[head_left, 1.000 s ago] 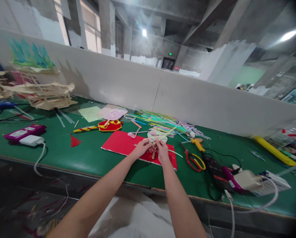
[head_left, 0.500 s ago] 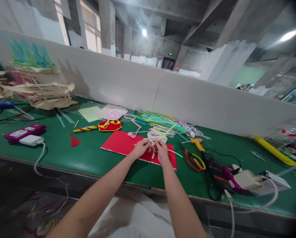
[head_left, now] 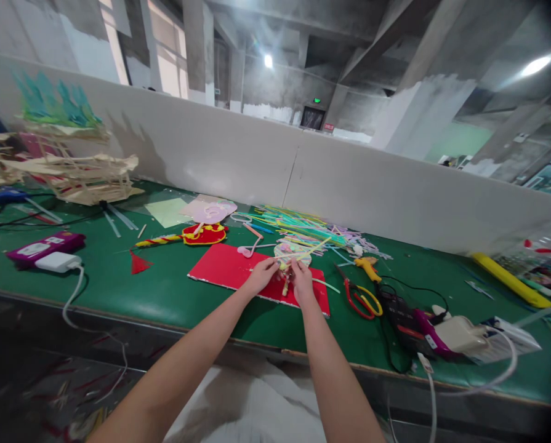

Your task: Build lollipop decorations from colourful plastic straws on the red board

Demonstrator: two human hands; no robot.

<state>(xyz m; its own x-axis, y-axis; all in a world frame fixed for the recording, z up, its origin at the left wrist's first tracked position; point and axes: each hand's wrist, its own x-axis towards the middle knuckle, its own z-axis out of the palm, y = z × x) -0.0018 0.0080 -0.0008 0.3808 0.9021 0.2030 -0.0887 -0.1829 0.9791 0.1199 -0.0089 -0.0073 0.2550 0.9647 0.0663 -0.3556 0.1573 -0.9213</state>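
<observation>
Over a red board [head_left: 220, 264], both of my hands work at a small round fan-shaped craft piece [head_left: 298, 253] with pale stripes and pink bits on it. Its short yellowish handle [head_left: 285, 286] points toward me between the hands. My left hand [head_left: 262, 277] is closed, fingertips pinching at the lower left of the piece. From the right, my right hand [head_left: 301, 280] pinches a thin pale yellow pipe cleaner [head_left: 320, 247] that slants up to the right. The fingertips partly hide what the left hand grips. A pink bent pipe-cleaner shape [head_left: 254, 241] lies at the board's back edge.
Behind the board lies a heap of pastel pipe cleaners [head_left: 298, 224]. Red-and-yellow-handled scissors [head_left: 362, 300] and a yellow glue gun [head_left: 368, 269] are to the right. A red-and-yellow fan [head_left: 204, 234] with a tassel [head_left: 140, 263] and a purple device [head_left: 47, 247] are to the left.
The yellow pipe cleaner has tilted slightly lower at its free end. My fingers have shifted a little around the piece; both hands stay in nearly the same place.
</observation>
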